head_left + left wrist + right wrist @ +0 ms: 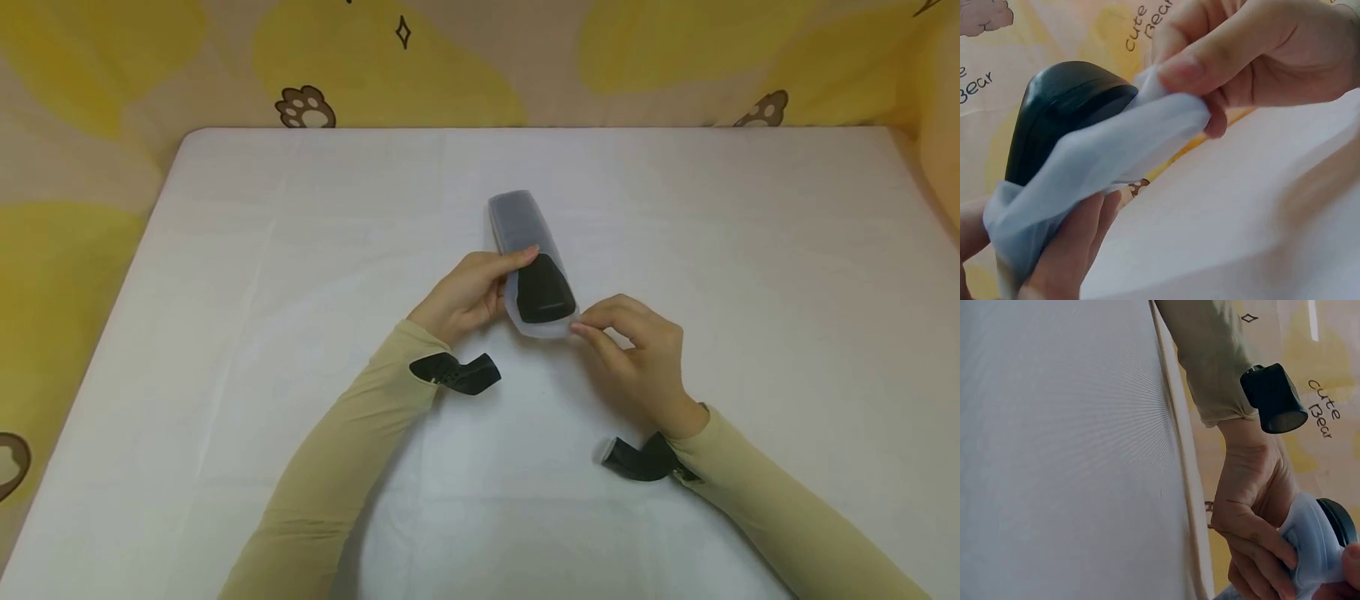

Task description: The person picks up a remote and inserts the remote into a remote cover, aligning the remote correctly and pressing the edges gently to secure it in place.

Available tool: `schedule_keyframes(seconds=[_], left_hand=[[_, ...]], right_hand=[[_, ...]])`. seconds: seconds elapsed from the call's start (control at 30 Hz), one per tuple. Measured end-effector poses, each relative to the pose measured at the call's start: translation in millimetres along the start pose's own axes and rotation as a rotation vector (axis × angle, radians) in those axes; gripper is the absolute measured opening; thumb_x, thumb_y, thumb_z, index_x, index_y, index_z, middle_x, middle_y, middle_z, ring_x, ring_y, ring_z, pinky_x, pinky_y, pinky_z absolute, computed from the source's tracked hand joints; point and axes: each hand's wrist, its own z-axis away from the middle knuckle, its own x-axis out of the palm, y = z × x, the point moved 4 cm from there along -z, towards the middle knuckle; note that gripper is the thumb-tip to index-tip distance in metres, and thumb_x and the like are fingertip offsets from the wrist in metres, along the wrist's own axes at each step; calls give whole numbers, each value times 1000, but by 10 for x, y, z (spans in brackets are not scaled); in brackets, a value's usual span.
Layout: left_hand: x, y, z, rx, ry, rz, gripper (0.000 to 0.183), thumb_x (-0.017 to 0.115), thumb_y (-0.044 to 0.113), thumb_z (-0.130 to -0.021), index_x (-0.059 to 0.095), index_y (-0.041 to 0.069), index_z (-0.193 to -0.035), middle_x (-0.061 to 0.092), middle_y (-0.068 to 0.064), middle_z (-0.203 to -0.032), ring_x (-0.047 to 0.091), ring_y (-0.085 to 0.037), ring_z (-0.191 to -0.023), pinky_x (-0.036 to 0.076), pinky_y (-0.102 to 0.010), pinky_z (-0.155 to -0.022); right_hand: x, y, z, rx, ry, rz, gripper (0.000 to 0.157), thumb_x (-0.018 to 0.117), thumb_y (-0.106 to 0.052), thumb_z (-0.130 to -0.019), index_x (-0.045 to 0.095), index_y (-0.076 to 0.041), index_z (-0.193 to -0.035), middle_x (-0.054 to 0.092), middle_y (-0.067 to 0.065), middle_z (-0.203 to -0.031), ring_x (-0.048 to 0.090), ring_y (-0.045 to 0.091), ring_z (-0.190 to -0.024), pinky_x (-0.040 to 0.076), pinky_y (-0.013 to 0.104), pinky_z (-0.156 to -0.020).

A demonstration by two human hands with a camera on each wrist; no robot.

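Observation:
A long black remote control [545,292] sits partly inside a soft translucent silicone cover [517,215]; its rounded black end is bare. My left hand [471,293] grips the covered remote from its left side, thumb across the top. At the near right corner, my right hand [639,350] pinches the cover's rim between thumb and fingers. In the left wrist view the cover [1104,156] is stretched away from the remote's bare end [1063,115]. The right wrist view shows the left hand's fingers wrapped round the cover [1313,544]. The remote's button side is not seen.
Both hands are above a white table [262,417]. A yellow and cream cloth [465,67] with bear and paw prints surrounds its far and side edges. Black straps or mounts [468,375] stick out from both sleeve cuffs.

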Motion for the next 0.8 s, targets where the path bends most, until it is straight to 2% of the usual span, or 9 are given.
schedule_keyframes(seconds=[0.13,0.27,0.33,0.47,0.67,0.73,0.8], left_hand=[[-18,-8,-39,-1,34,-5,9,53,5,-96,55,-3,-98,65,-7,-81,67,-14,-69,56,-25,-63],[-19,-31,-73,-7,74,-37,9,56,7,-94,57,-2,-93,65,-6,-78,66,-14,-68,55,-25,-64],[-11,-40,-77,-15,72,-71,10,56,9,-95,57,-1,-93,65,-6,-80,65,-13,-70,55,-26,-66],[-2,-40,-66,-21,42,-130,14,55,12,-96,57,-2,-99,65,-5,-83,65,-13,-74,55,-28,-70],[-31,-28,-36,-21,10,-177,30,54,13,-97,52,-8,-119,65,-8,-93,66,-17,-83,53,-36,-82],[-48,-34,-32,-20,1,-222,34,55,12,-96,50,-8,-123,65,-11,-99,66,-20,-88,53,-39,-84],[-57,-38,-20,-22,-13,-278,36,57,13,-95,50,-7,-125,64,-14,-107,66,-24,-93,53,-40,-85]], right_hand=[[5,-72,3,-102,4,46,36,65,-27,-90,66,2,-69,64,9,-66,59,17,-61,46,13,-69],[15,-131,10,-173,21,94,34,65,-25,-91,66,1,-68,63,8,-65,58,20,-56,48,17,-63],[21,-147,9,-186,28,107,34,65,-24,-90,66,1,-68,63,7,-64,58,20,-54,48,19,-60],[27,-140,-5,-161,24,129,36,65,-26,-90,66,2,-68,64,8,-65,59,20,-55,48,19,-60],[41,-113,-18,-103,-6,92,38,64,-29,-90,65,2,-68,64,8,-66,59,20,-58,47,14,-66],[49,-100,-23,-67,-20,67,37,65,-29,-90,65,1,-69,64,8,-67,59,19,-60,47,14,-68],[52,-82,-28,-13,-22,31,28,70,-23,-87,66,1,-71,64,8,-69,59,18,-64,46,14,-70]])
